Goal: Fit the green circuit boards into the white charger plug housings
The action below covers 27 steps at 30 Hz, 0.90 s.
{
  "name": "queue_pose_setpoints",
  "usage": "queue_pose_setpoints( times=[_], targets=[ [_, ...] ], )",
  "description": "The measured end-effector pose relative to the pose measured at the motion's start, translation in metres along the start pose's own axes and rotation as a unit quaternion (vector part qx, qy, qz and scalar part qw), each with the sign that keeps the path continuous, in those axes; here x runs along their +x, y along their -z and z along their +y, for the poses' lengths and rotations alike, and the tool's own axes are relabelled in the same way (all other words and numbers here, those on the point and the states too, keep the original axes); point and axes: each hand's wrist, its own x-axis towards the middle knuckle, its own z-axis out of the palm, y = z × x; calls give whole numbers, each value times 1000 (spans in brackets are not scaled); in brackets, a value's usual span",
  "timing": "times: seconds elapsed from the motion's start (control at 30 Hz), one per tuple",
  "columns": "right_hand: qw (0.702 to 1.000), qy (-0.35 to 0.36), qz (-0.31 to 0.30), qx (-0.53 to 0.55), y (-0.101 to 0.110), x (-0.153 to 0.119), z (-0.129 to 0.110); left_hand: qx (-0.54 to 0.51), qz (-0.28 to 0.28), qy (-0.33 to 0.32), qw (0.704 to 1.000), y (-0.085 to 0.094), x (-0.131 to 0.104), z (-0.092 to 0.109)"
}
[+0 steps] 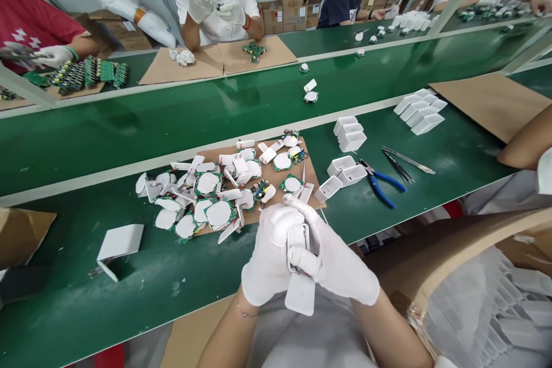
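Both my hands wear white gloves and meet at the table's front edge. My left hand (269, 259) wraps round a small white plastic case (298, 238), its open side facing me. My right hand (340, 259) closes on the same case from the other side, with a finger or thumb across its opening. A flat white cover (301, 294) hangs below the case. What is inside the case is mostly hidden by my fingers. Just beyond my hands, green circuit boards with white pads (219, 214) and white covers lie heaped on a cardboard sheet (317, 184).
White cases (352, 175), blue-handled pliers (382, 187) and tweezers (409, 160) lie right. A white case with a cover (121, 240) sits left. A green belt (194, 109) carries small parts. Co-workers sit opposite; a person's arm (528, 138) is at right, above a box of cases (517, 310).
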Motion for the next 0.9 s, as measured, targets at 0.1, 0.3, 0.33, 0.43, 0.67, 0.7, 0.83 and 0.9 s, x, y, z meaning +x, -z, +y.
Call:
queue_pose_setpoints(
  times=[0.1,0.3,0.33,0.43,0.67,0.7,0.83,0.9],
  targets=[
    [999,-26,-15,33,4,0,-2,-22,-8,28,999,3,-4,0],
    [996,-19,-40,84,5,-4,-9,-96,3,73,993,9,-7,3],
    [998,-31,-27,56,2,-4,-10,-100,4,74,992,10,-8,2],
    [999,-37,17,5,-10,-3,-11,-80,-3,60,995,12,-10,0],
    [1000,-29,2,10,-11,0,-10,-40,-14,31,999,16,-7,2],
    [1000,-26,-15,-1,-9,-1,-10,-36,-18,29,999,17,-6,3],
    [994,-17,-53,-90,-5,-4,-12,-17,-45,31,998,21,-7,6],
    [993,-43,-55,-100,-4,-5,-14,-20,-42,38,998,22,-9,6]
  ],
)
